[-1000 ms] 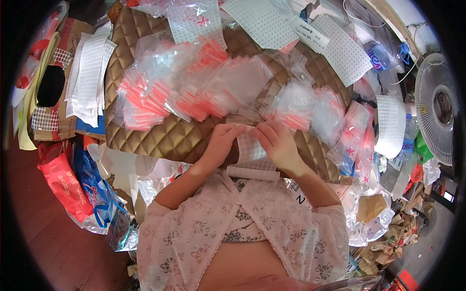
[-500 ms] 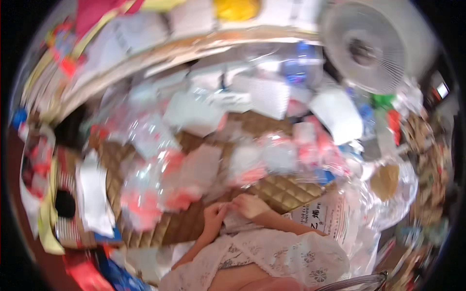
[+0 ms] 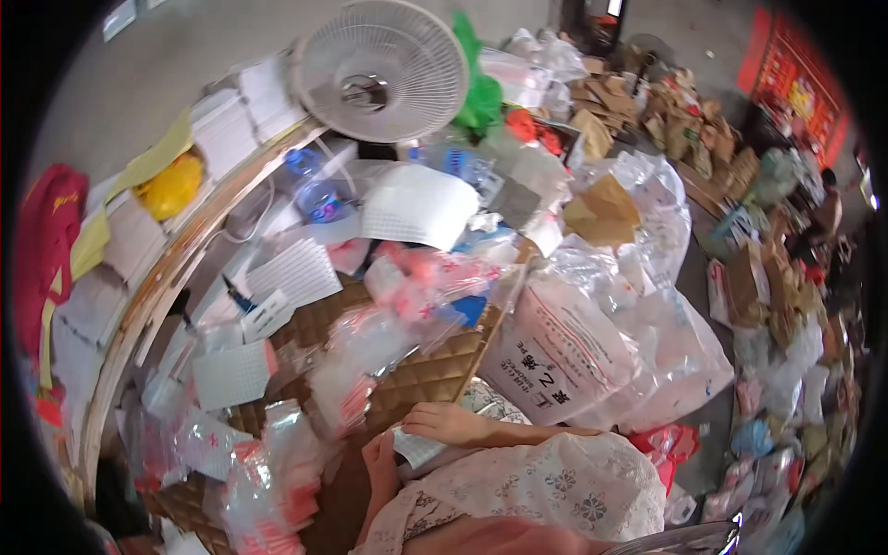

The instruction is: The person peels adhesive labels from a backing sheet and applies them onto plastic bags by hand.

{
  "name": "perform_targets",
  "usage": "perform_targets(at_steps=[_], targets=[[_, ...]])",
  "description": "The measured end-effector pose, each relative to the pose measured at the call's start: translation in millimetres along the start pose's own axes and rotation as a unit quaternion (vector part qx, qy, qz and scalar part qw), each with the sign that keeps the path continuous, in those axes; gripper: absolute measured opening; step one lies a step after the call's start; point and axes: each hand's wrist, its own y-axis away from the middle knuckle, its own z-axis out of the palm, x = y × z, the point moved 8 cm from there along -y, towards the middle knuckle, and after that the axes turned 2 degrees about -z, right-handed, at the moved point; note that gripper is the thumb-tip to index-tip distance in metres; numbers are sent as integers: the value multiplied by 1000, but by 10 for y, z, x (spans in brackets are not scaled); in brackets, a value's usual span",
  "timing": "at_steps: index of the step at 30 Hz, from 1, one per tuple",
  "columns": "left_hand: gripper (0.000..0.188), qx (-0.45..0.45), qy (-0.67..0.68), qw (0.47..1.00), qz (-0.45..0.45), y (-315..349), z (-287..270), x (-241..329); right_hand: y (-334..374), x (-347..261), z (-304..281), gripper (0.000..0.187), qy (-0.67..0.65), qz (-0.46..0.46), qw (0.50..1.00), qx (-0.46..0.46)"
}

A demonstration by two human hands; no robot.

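Note:
My right hand (image 3: pixel 449 423) is bent over the upper edge of a pale printed sheet (image 3: pixel 418 448), close to my lap. Beside the sheet's left edge is my left hand (image 3: pixel 379 455), its fingers curled against it; the fingertips are partly hidden. Ahead of both hands, small clear plastic bags (image 3: pixel 347 370) with pink-red parts lie on a brown quilted table cover (image 3: pixel 407 388). More clear bags (image 3: pixel 268 490) are heaped to the left. White gridded sheets (image 3: pixel 296 276) lie farther back on the table.
A large fan (image 3: pixel 379 74) stands behind the table. A big white printed plastic sack (image 3: pixel 564 342) leans at the table's right edge. Bottles (image 3: pixel 319 199) stand at the back. Cardboard and bags pile up on the right, where another person (image 3: pixel 823 217) appears far off.
My view has swung to the right, so the fan and table sit farther left and the floor piles show. My hands remain together at the pale sheet.

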Motion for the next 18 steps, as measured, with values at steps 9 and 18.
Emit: perform_targets(at_steps=[9, 18], targets=[[30, -18, -8, 999, -42, -75, 157, 25, 143, 61, -35, 31, 31, 34, 999, 7], [35, -5, 36, 999, -39, -91, 156, -29, 155, 86, 84, 30, 37, -22, 999, -15]])
